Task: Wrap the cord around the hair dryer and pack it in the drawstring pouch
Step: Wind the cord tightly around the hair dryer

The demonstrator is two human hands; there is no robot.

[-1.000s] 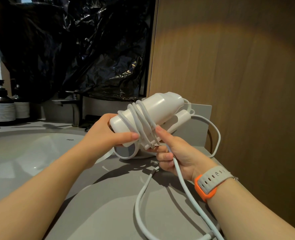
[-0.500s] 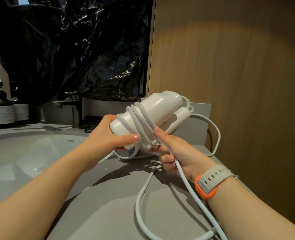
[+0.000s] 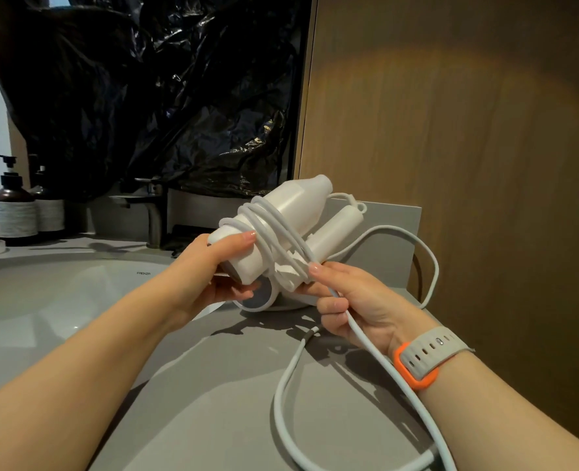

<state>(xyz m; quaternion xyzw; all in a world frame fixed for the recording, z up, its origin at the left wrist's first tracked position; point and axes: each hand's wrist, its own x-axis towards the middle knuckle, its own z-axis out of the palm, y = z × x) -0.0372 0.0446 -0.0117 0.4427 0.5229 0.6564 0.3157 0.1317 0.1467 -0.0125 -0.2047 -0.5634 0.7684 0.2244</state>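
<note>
1. While the left hand (image 3: 210, 270) grips its rear end from 8 o'clock, the dryer (image 3: 295, 212) is held above the counter (image 3: 213, 402).
2. Right hand (image 3: 359, 304), at 5 o'clock of dryer, fingers curled round cord (image 3: 267, 222); several turns wrap the barrel.
3. Slack trails toward 6 o'clock.

The cord (image 3: 277, 402) leaves the bottom edge (lower right), and the labels on the bottles (image 3: 13, 212) are illegible.
</note>
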